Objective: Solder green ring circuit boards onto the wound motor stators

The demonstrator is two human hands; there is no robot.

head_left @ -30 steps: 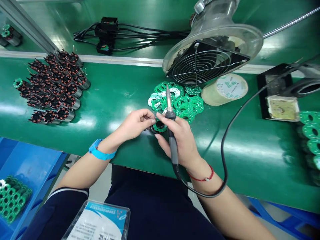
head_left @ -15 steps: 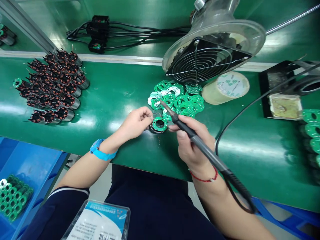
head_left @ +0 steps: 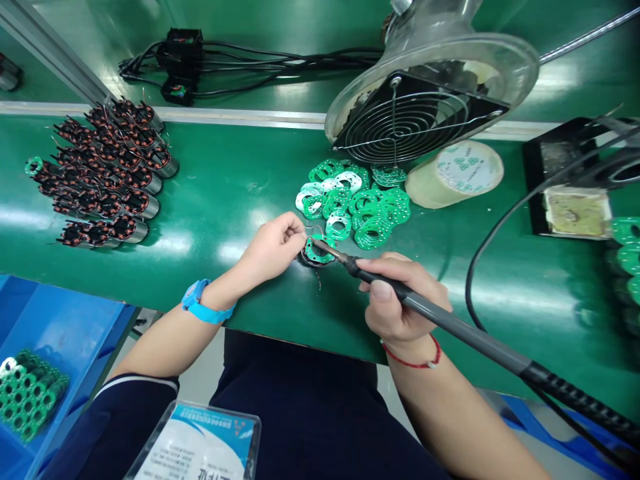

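My right hand (head_left: pixel 397 300) is closed round a grey soldering iron (head_left: pixel 450 323), held like a pen, its tip resting on a small motor part with a green ring board (head_left: pixel 316 252) on the green bench. My left hand (head_left: pixel 274 248) is pinched at the left edge of that part, fingers curled together; what it pinches, perhaps a thin wire, is too small to name. Just beyond lies a heap of green ring boards (head_left: pixel 357 203).
Several copper-wound motor cores (head_left: pixel 107 175) lie at the left. A fume fan (head_left: pixel 425 100) hangs over the bench, a tape roll (head_left: pixel 457 175) beside it, a sponge stand (head_left: pixel 575 193) at the right. Black cables (head_left: pixel 225 60) run along the back. A blue bin (head_left: pixel 35 373) sits lower left.
My right hand swung the iron from upright down to a low slant, bringing its tip onto the ring board. The left hand stayed pinched at the part.
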